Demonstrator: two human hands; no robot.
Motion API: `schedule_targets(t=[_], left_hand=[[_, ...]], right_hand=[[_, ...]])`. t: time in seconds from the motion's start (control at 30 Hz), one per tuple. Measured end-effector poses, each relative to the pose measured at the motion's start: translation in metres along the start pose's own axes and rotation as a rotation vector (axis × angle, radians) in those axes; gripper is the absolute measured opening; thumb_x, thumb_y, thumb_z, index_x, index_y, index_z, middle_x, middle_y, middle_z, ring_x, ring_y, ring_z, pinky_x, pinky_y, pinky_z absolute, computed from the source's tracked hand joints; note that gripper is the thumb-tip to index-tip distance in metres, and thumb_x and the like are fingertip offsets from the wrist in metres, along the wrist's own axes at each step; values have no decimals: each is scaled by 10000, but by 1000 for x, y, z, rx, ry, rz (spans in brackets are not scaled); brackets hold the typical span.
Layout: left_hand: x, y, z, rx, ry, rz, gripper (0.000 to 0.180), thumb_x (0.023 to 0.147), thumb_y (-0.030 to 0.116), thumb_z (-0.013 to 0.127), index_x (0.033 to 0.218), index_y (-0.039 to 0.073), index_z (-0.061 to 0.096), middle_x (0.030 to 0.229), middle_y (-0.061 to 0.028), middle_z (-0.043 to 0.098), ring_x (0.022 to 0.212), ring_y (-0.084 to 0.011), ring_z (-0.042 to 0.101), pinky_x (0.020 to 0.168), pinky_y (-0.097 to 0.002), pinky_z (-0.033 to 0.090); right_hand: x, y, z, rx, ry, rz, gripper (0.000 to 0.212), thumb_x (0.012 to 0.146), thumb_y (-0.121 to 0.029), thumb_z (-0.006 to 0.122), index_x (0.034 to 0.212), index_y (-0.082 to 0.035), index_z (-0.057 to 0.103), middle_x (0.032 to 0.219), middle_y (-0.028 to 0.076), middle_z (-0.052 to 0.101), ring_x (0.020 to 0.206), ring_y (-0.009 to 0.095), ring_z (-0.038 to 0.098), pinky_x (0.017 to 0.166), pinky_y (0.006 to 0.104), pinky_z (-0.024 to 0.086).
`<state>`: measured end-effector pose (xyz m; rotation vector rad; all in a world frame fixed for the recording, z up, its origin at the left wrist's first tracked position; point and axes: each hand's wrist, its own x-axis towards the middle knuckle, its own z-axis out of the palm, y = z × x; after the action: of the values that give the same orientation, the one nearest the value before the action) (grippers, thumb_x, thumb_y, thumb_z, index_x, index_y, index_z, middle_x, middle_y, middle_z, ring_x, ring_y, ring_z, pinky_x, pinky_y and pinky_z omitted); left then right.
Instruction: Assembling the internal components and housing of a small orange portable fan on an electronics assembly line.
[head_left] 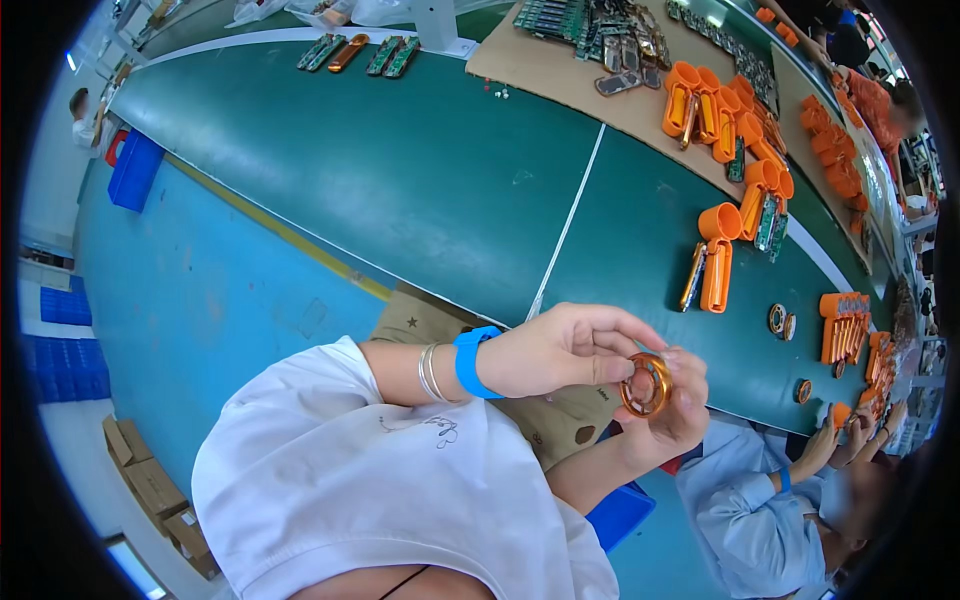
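Observation:
Both my hands meet in front of me over the edge of the green belt (420, 170). My left hand (565, 350), with a blue wristband and thin bangles, pinches the rim of a small round copper-coloured ring part (646, 385). My right hand (675, 415) cups the same ring from below and behind, fingers curled around it. The ring faces me, its centre open.
Orange plastic housings (715, 275) and green circuit boards (768, 222) lie on the belt to the right. More ring parts (780, 320) sit near an orange tray (843, 325). A co-worker in a blue shirt (750, 500) sits at lower right. Brown cardboard (570, 70) covers the belt's far side.

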<state>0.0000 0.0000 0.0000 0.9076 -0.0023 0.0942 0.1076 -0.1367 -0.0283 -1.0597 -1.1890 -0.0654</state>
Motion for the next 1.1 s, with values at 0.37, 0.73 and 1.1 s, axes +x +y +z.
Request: schedule_targets(t=[0.37, 0.73, 1.1], left_hand=[[4, -15, -2, -503, -92, -67, 396, 952, 101, 536, 1313, -10, 418, 1144, -102, 591, 1063, -166, 582, 907, -326, 487], [-2, -2, 8, -153, 2, 20, 422, 939, 85, 558, 1345, 19, 466, 1160, -85, 613, 1016, -130, 590, 922, -286, 478], [-1, -3, 13, -123, 54, 123, 386, 917, 70, 592, 1285, -19, 516, 1163, -89, 616, 1052, -124, 583, 932, -258, 461]], right_hand=[[0, -15, 9, -43, 192, 235, 635, 622, -291, 863, 1111, -26, 557, 1070, 159, 568, 972, 285, 558, 802, 355, 494], [-5, -19, 9, 35, 304, 365, 693, 638, -379, 855, 1120, -2, 530, 1069, 176, 597, 1026, 283, 563, 865, 373, 486], [-11, -18, 10, 50, 326, 396, 706, 624, -374, 863, 1132, -11, 533, 1064, 171, 596, 1023, 274, 565, 866, 365, 486]])
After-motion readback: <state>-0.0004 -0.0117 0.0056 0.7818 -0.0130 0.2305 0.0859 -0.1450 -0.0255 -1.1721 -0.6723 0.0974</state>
